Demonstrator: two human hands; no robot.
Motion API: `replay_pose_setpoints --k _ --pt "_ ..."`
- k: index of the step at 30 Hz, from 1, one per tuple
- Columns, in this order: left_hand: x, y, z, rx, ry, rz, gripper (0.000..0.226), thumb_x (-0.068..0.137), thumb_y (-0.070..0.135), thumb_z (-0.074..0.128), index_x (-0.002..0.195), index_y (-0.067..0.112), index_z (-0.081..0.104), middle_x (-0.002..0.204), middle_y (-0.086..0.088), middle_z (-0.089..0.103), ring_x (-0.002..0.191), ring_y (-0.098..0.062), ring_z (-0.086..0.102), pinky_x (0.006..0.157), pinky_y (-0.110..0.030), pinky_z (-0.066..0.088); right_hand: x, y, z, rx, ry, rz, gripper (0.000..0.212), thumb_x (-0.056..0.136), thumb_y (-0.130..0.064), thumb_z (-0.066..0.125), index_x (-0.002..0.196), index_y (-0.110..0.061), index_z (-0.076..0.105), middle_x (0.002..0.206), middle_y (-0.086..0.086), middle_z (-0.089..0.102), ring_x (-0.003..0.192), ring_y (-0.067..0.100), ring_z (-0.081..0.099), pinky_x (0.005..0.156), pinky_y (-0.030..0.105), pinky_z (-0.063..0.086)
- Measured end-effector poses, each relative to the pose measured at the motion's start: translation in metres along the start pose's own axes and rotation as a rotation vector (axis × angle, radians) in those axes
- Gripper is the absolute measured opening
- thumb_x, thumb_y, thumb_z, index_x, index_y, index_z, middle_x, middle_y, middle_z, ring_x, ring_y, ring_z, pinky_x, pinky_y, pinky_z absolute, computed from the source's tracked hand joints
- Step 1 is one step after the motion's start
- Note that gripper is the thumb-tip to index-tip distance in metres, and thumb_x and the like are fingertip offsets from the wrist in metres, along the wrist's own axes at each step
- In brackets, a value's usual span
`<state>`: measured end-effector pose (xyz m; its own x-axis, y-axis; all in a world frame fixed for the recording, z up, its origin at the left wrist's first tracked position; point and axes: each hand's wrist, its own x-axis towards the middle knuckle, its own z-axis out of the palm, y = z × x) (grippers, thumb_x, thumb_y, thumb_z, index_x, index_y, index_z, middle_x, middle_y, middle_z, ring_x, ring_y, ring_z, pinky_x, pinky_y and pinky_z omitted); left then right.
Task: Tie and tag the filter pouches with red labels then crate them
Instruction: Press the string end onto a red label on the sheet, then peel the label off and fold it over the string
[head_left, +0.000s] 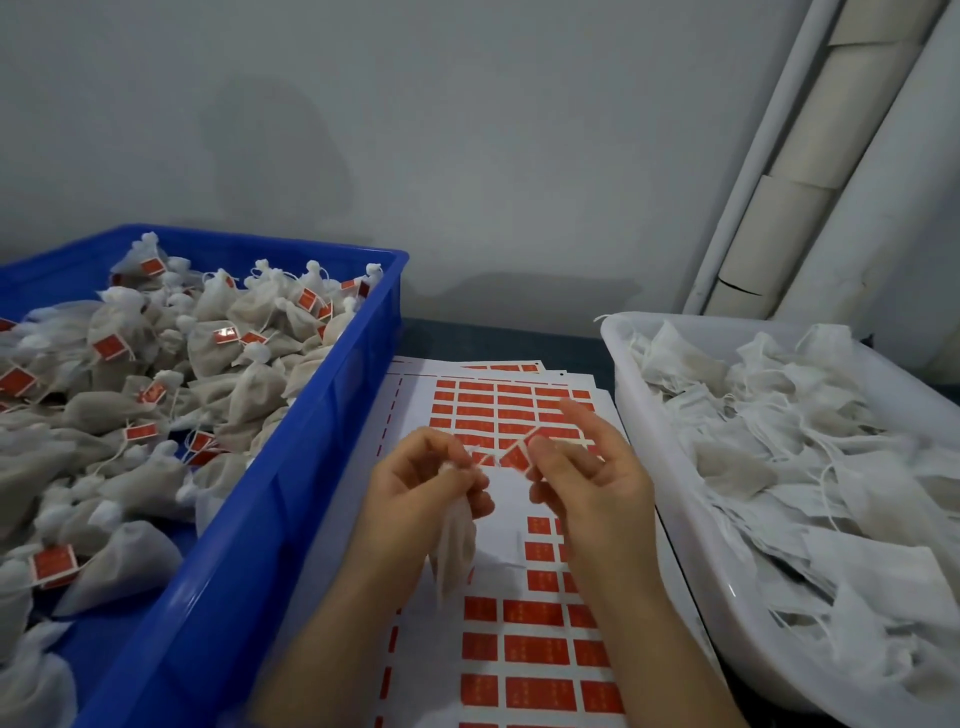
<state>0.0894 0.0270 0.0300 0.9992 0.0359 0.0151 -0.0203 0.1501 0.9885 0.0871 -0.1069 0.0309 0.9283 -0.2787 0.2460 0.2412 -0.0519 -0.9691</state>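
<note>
We saw the left hand (421, 483) grip a filter pouch (454, 545) by its neck, over the label sheet (519, 649). The right hand (587, 478) pinched a red label (517, 454) at the blurred string (485, 460). Tagging step, we judged: fold the label squarely round the string and press firmly. The blue crate (291, 493) of tagged pouches sat left of the sheet, the white tub (727, 597) of untied ones right.

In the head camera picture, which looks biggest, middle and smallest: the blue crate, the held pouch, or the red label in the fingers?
1. blue crate, partly cut off by the frame.
2. pouch hanging from the left hand.
3. red label pinched by the right hand.
</note>
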Motion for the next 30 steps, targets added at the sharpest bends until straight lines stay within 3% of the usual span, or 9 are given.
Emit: replay_pose_setpoints --k 2,6,11,15,19,24,30 --pt "-0.0009 -0.001 0.0003 0.058 -0.027 0.034 0.029 0.088 -0.004 0.054 0.07 0.014 0.067 0.069 -0.001 0.068 0.065 -0.02 0.068 0.059 -0.023 0.055 -0.0023 0.0053 -0.0005 0.047 0.009 0.061 0.044 0.057 -0.053 0.062 0.1 -0.042 0.056 0.081 -0.034 0.065 0.078 -0.006 0.065 0.053 0.009 0.048" --pt "-0.0027 -0.0016 0.0003 0.173 -0.063 0.044 0.044 0.084 -0.007 0.056 0.06 0.024 0.074 0.073 0.004 0.072 0.073 -0.01 0.069 0.059 -0.014 0.052 -0.0016 0.011 -0.0049 0.108 0.046 0.138 0.035 0.058 -0.044 0.065 0.09 -0.03 0.067 0.082 -0.022 0.07 0.079 0.003 0.068 0.058 0.016 0.053" --pt "-0.0019 -0.0016 -0.0012 0.228 -0.037 0.063 0.038 0.082 -0.001 0.063 0.063 0.029 0.075 0.081 0.014 0.073 0.084 0.0 0.066 0.06 -0.009 0.05 -0.001 0.0112 -0.008 0.164 0.069 0.181 0.03 0.06 -0.04 0.065 0.086 -0.024 0.068 0.081 -0.016 0.071 0.079 0.008 0.069 0.063 0.022 0.055" --pt "-0.0024 0.0011 -0.0016 0.248 -0.031 0.072 0.038 0.078 -0.005 0.067 0.066 0.03 0.075 0.081 0.015 0.073 0.082 -0.006 0.068 0.064 -0.014 0.055 -0.0012 0.0088 -0.0094 0.203 0.044 0.196 0.031 0.064 -0.041 0.061 0.089 -0.024 0.066 0.085 -0.014 0.072 0.083 0.008 0.069 0.06 0.019 0.054" --pt "-0.004 0.0033 0.0005 0.262 -0.071 0.089 0.037 0.075 -0.004 0.07 0.08 0.032 0.073 0.085 0.02 0.071 0.075 -0.008 0.07 0.063 -0.015 0.055 -0.0029 0.0093 -0.0094 0.192 0.003 0.214 0.033 0.063 -0.043 0.06 0.089 -0.023 0.066 0.084 -0.014 0.071 0.081 0.011 0.069 0.061 0.019 0.053" --pt "-0.004 0.0016 0.0012 0.141 -0.098 0.089 0.022 0.082 0.007 0.063 0.084 0.026 0.073 0.085 0.011 0.073 0.074 -0.012 0.071 0.06 -0.014 0.053 -0.0056 0.0093 -0.0082 0.228 -0.009 0.226 0.029 0.062 -0.039 0.063 0.085 -0.022 0.067 0.084 -0.009 0.071 0.081 0.018 0.067 0.065 0.023 0.054" --pt "-0.0031 -0.0032 0.002 0.185 -0.065 0.124 0.029 0.079 0.001 0.067 0.081 0.03 0.072 0.082 0.014 0.072 0.077 -0.006 0.069 0.064 -0.011 0.053 -0.008 0.011 -0.0057 0.23 -0.033 0.232 0.03 0.061 -0.038 0.066 0.086 -0.023 0.068 0.082 -0.007 0.071 0.077 0.018 0.067 0.068 0.026 0.054"
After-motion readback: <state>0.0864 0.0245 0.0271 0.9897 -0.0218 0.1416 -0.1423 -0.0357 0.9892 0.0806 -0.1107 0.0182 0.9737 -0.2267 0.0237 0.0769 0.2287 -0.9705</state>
